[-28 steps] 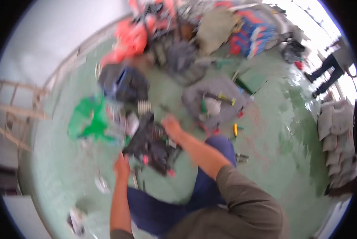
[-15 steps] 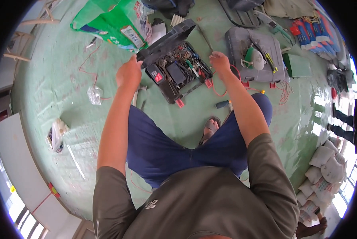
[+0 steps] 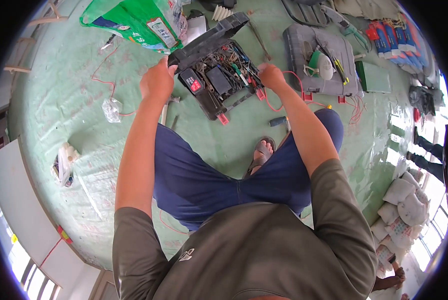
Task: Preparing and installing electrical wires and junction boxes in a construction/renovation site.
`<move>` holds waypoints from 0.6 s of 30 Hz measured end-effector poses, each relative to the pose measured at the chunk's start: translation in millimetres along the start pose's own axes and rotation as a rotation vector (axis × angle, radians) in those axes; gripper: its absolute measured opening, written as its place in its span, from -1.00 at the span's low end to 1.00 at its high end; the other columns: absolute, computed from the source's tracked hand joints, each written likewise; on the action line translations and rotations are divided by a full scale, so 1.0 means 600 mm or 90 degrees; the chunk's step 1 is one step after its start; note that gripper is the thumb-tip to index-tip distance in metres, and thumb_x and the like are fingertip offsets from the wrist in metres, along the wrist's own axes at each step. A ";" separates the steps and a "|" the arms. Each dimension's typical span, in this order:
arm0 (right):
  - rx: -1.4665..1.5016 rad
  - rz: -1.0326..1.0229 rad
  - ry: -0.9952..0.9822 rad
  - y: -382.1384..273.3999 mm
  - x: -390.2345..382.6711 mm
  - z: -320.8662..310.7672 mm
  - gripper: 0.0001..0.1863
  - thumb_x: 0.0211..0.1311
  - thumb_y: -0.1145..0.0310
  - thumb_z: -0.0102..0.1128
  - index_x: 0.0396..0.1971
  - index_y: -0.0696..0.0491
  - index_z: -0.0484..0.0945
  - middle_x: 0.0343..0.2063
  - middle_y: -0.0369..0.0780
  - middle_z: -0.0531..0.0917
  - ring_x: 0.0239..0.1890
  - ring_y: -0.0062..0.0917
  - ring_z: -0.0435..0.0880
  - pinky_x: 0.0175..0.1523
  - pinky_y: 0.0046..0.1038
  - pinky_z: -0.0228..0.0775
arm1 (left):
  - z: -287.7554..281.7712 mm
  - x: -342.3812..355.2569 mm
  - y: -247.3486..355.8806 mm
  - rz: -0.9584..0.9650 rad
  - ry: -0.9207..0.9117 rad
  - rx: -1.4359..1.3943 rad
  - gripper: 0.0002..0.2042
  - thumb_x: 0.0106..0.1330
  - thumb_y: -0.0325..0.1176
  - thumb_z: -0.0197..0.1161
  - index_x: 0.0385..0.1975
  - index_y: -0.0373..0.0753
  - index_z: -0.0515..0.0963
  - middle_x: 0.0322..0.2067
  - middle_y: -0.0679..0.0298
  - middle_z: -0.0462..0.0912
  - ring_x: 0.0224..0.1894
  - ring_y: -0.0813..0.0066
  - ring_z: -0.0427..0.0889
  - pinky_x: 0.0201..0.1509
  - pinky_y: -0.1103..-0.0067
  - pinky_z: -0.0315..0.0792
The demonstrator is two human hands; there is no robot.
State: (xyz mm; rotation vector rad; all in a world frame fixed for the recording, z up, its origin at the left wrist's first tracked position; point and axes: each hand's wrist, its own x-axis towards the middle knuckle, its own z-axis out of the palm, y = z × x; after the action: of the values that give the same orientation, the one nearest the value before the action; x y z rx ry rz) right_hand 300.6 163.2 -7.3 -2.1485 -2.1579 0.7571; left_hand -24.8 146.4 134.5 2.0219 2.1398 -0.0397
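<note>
In front of my feet lies a black tool case (image 3: 231, 107) with its lid (image 3: 215, 38) raised. Loose hand tools, a dark battery-like block (image 3: 220, 80) and a red-and-black piece (image 3: 192, 81) fill it. My left hand (image 3: 157, 82) closes on the lid's left corner, thumb over the edge. At the opposite side, my right hand (image 3: 273, 77) is closed at the case's right edge; its fingertips are partly hidden. A thin dark rod (image 3: 260, 41) lies on the floor just beyond that hand. A blue-handled tool (image 3: 278, 121) is beside my right knee, and a hammer (image 3: 166, 109) rests by my left knee.
A closed grey case (image 3: 299, 52) carrying a white-and-green respirator (image 3: 323, 67) stands right of the open one. A green bag (image 3: 129, 25) is behind on the left. Red wire (image 3: 270, 107) trails over the green floor sheet. White sacks (image 3: 401, 200) pile up at right.
My right hand has shifted left and inward to the open case's edge, away from the rod's end. The left hand stays on the lid's corner. The whole view has shifted slightly.
</note>
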 end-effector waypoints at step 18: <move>-0.153 0.142 -0.191 0.009 0.004 0.015 -0.72 0.06 0.40 0.07 -0.21 0.12 0.61 -0.14 -0.04 0.62 -0.05 -0.23 0.61 0.00 -0.33 0.48 | 0.024 0.010 -0.007 0.019 0.024 0.026 -0.70 0.34 -0.18 0.00 -0.07 -0.23 0.41 -0.34 0.09 0.64 -0.27 0.12 0.63 -0.28 0.28 0.48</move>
State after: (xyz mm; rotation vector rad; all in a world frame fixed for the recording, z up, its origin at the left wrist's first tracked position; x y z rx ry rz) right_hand 302.8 162.1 -17.9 -2.5796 -2.2726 0.9310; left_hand -27.5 149.9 119.0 2.0932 2.1485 -0.0408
